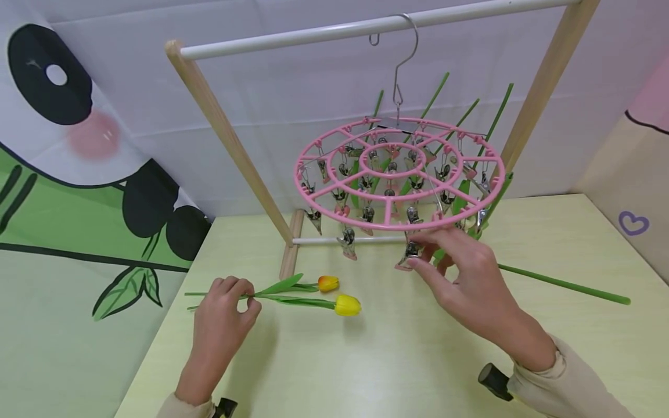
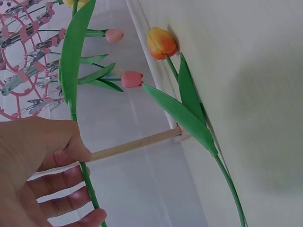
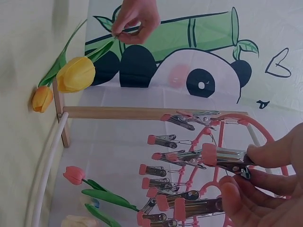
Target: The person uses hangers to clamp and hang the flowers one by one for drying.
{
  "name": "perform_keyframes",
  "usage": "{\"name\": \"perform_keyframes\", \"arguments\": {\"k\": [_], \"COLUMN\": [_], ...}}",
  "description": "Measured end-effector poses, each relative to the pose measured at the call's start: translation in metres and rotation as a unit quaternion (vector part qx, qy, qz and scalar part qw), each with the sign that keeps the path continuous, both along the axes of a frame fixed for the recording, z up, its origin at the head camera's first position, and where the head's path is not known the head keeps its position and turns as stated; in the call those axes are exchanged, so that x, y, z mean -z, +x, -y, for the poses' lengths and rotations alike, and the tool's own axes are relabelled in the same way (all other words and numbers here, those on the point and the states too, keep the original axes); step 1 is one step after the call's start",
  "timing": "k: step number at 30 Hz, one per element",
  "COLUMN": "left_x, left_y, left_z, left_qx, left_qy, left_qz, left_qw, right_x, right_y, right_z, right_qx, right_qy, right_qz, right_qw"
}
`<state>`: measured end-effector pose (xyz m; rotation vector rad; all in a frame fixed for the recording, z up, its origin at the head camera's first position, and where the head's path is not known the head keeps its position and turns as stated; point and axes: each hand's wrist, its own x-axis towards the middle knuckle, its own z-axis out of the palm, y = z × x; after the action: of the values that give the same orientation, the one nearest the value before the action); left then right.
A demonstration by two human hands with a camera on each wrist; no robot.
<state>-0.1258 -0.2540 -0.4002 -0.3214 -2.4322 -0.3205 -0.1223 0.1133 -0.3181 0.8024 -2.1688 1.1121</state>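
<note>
My left hand [image 1: 222,319] pinches the green stem of a yellow tulip [image 1: 347,305] between thumb and forefinger. In the left wrist view that stem runs past the curled fingers, raised off the table. An orange tulip [image 2: 162,43] lies on the tabletop just beyond it. With thumb and fingers, my right hand [image 1: 467,278] grips a metal clip [image 3: 227,156] with pink tips. This clip hangs at the near side of a round pink drying hanger [image 1: 388,212], and nothing sits between its tips in the right wrist view.
A wooden stand [image 1: 230,136] carries a white top bar [image 1: 292,39], from which the hanger hangs by a metal hook [image 1: 415,43]. Several tulips hang head down at the hanger's back and right, including a pink one [image 2: 132,79]. A loose green stem [image 1: 564,283] extends over the table's right side.
</note>
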Motion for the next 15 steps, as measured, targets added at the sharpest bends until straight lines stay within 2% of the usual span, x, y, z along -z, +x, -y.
{"name": "perform_keyframes", "arguments": {"k": [7, 15], "left_x": [-0.008, -0.018], "left_y": [0.002, 0.003], "left_z": [-0.008, -0.017], "left_qx": [0.036, 0.053], "left_qy": [-0.002, 0.004], "left_qz": [-0.036, -0.053], "left_qw": [0.9987, 0.9972], "right_x": [0.0, -0.001], "right_y": [0.001, 0.002], "right_z": [0.001, 0.001], "right_qx": [0.007, 0.019], "right_qy": [0.002, 0.004], "right_qz": [0.008, 0.015], "right_qw": [1.0, 1.0]}}
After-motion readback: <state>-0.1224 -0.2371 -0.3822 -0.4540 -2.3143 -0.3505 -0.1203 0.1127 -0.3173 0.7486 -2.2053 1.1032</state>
